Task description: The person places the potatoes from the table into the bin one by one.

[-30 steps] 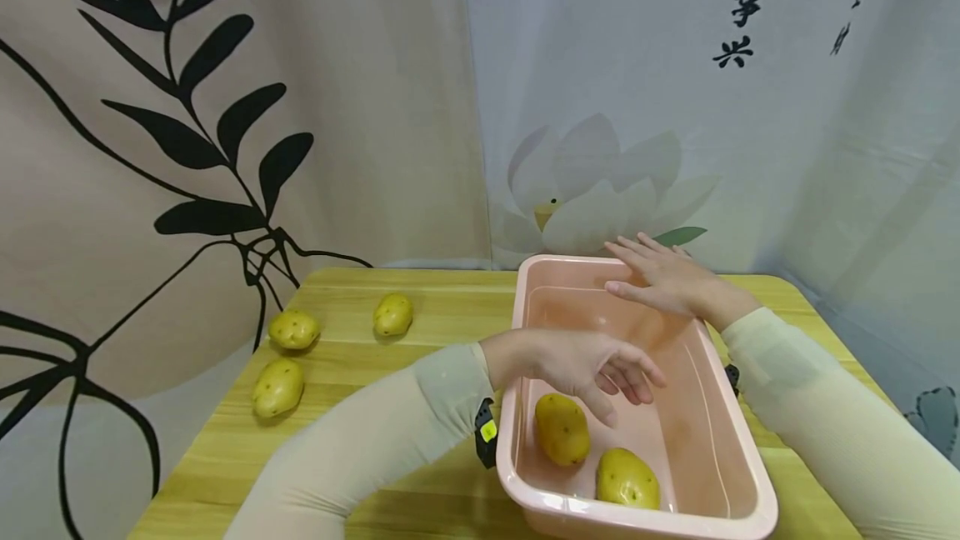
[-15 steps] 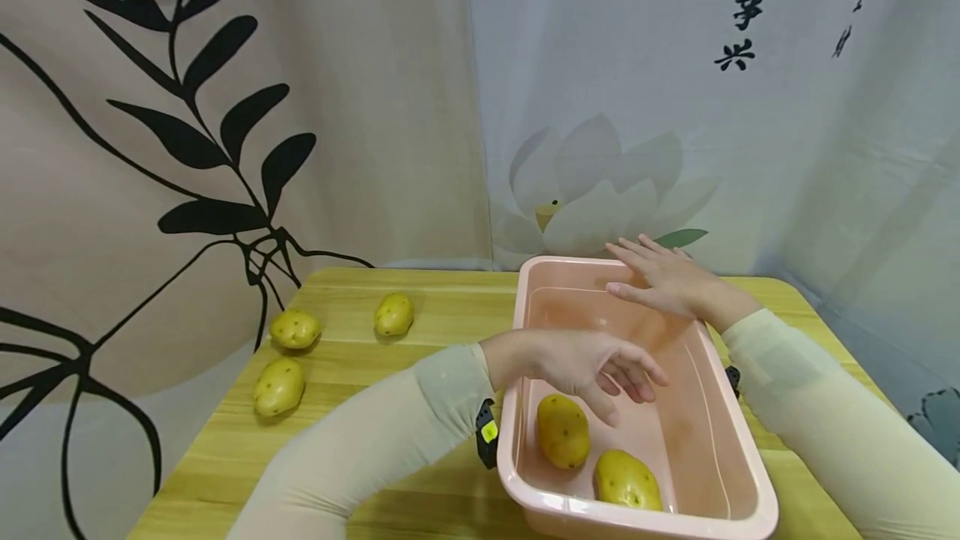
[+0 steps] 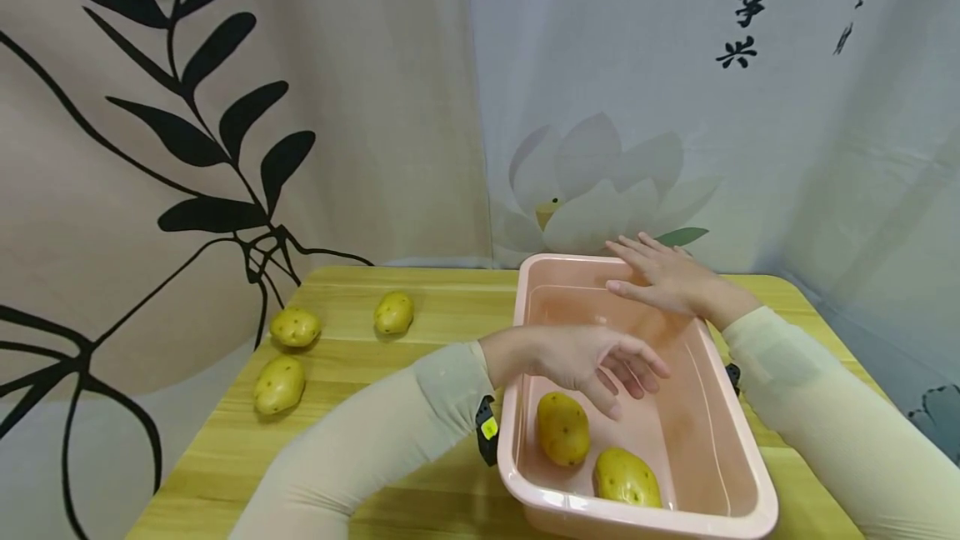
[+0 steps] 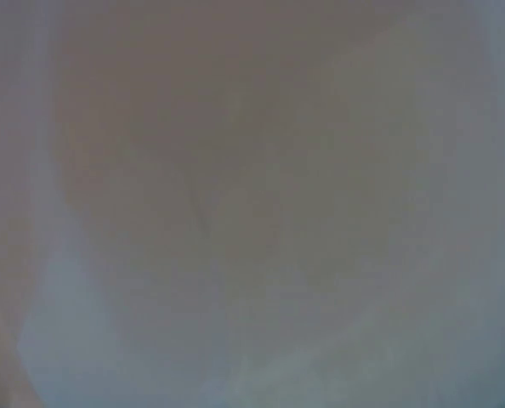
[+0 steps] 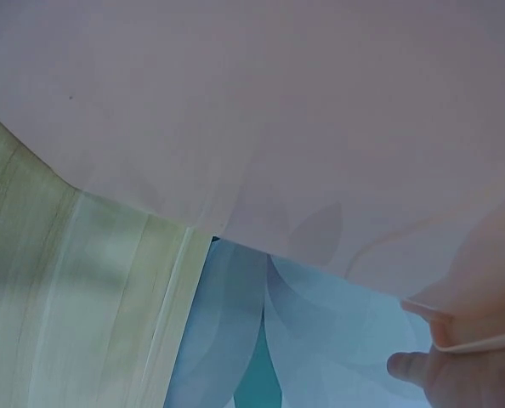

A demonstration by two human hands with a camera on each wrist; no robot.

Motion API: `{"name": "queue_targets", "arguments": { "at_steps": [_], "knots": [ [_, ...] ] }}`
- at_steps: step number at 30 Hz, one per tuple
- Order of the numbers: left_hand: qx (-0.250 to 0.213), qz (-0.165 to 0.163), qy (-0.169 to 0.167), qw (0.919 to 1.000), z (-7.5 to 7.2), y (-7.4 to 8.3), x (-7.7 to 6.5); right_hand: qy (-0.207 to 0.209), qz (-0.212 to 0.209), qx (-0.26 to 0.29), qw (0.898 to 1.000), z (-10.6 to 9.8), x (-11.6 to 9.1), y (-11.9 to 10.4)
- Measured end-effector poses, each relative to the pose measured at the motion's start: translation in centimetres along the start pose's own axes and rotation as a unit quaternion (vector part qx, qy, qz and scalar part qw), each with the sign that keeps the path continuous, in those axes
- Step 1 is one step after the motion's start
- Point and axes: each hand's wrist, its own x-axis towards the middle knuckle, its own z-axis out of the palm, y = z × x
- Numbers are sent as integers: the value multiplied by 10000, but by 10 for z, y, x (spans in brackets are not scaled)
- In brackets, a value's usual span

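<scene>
A pink plastic basin (image 3: 637, 517) stands on the wooden table, with two yellow potatoes (image 3: 562, 429) on its floor near the front. Above them my left hand (image 3: 585, 361) reaches in over the left rim, fingers loosely bent, with nothing in its grasp. At the far right corner my right hand (image 3: 671, 277) rests on the rim, its fingers spread and fairly straight. The right wrist view shows the basin's outer wall (image 5: 235, 127) and part of the right hand (image 5: 478, 378) at the rim. Only a blurred pale surface fills the left wrist view.
Three more potatoes (image 3: 279, 386) lie on the left part of the table (image 3: 420, 440), outside the basin. A curtain (image 3: 390, 107) printed with leaves, a lotus and black characters hangs behind the table's back edge.
My left hand has lifted a little and its fingers have spread slightly over the basin. The right hand, basin and potatoes stay in place.
</scene>
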Motion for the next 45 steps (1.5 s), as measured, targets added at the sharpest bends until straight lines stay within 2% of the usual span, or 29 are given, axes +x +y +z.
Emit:
{"name": "queue_targets", "arguments": {
  "at_steps": [4, 6, 13, 20, 32, 38, 45],
  "knots": [
    [-68, 39, 4, 10000, 0, 3, -2, 17, 0, -18, 10000, -1, 0, -1],
    [-116, 70, 1, 9999, -2, -1, 1, 22, -7, -33, 10000, -2, 0, -1],
    [-279, 312, -25, 9991, -3, -2, -1, 5, -19, -12, 10000, -2, -2, -2],
    [-145, 615, 51, 9980, -2, 0, -8, 38, -15, -22, 10000, 3, -2, -1],
    [-545, 729, 421, 9950, -3, 16, -33, 86, -3, -55, 9999, 1, 0, 0],
    [-403, 1049, 586, 9919, -8, 20, -50, 95, 14, 16, 10000, 0, -2, -2],
    [-304, 1347, 923, 9861, -18, 22, -76, 120, 102, -42, 9999, 0, -2, -1]
  ]
}}
